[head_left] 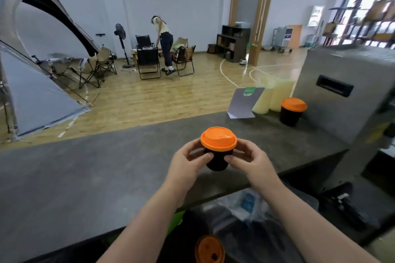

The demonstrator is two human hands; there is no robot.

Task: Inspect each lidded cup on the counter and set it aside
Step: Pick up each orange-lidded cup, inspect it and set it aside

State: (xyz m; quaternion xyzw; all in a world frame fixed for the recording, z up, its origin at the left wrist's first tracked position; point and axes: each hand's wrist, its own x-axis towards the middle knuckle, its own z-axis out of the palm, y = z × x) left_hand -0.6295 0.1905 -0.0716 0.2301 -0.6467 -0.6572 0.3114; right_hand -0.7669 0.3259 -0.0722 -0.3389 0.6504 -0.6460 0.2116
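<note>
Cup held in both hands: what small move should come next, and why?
Probably set the cup down beside the other cup: the left hand and right hand hold it over the counter, and its lid looks fully seated.

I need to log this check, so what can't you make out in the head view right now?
- The held cup: contents are hidden by its orange lid. Its sides are partly covered by the left hand and right hand.
- The cup at the bottom edge: blurred and cut by the lower frame edge, so only its lid shows.
- The cup beside the grey machine: any markings are too small, and the far side is hidden. The grey machine stands right of it.
</note>
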